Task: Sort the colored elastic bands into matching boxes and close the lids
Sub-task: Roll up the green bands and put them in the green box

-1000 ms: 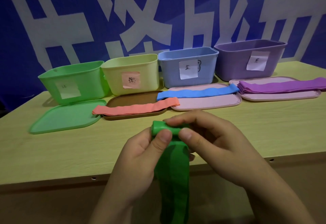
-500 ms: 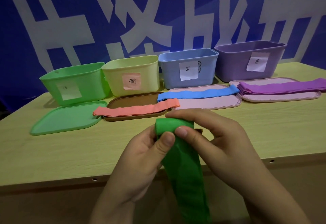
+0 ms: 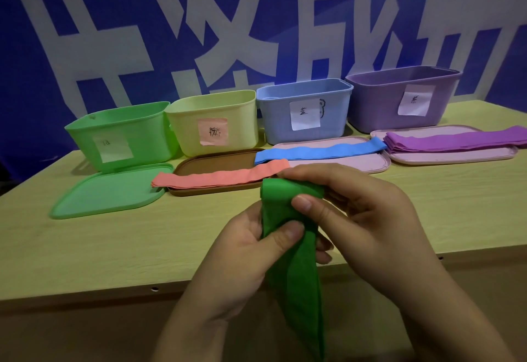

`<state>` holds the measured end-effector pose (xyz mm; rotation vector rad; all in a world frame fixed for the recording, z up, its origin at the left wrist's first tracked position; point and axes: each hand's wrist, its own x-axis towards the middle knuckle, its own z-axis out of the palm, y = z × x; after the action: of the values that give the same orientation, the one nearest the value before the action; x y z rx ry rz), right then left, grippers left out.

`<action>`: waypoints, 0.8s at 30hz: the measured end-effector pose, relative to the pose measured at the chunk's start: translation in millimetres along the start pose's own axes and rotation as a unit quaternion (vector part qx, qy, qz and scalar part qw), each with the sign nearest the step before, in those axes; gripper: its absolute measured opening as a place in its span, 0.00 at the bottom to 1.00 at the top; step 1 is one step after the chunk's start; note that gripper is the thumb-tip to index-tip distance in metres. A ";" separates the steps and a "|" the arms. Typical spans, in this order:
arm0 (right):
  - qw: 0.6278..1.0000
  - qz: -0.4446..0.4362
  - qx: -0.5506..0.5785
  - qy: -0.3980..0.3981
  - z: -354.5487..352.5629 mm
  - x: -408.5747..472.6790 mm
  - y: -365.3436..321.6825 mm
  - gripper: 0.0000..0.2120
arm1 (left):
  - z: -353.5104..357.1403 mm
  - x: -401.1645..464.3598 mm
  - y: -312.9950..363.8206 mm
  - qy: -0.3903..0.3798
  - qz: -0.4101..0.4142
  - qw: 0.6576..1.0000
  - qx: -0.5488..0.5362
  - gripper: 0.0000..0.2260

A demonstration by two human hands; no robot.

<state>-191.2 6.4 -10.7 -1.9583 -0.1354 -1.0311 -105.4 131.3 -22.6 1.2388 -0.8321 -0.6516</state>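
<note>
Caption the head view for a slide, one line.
Both hands, left hand and right hand, grip a green band before four open labelled boxes.

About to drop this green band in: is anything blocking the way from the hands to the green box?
Nothing visible. The green band is held by both hands; the green box stands open, its lid flat in front, low enough to pass over.
</note>
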 end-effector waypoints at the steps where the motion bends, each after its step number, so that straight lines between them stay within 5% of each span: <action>1: 1.000 0.003 0.005 0.000 -0.8 -0.1 1.0 0.16 | 0.9 -0.6 1.3 0.006 -0.004 1.000 0.004 0.05; 19: 0.999 -0.042 -0.024 -0.003 11.7 -5.3 17.1 0.12 | 0.9 -5.7 -5.6 0.060 0.044 0.997 0.034 0.12; 24: 0.997 0.030 0.046 -0.047 8.3 -5.7 15.2 0.14 | 5.5 -4.9 -3.6 0.108 0.037 0.990 0.086 0.17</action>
<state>-182.9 5.2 -26.8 -1.9163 -0.1716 -0.8798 -112.7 131.6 -26.4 1.3999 -0.7612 -0.3840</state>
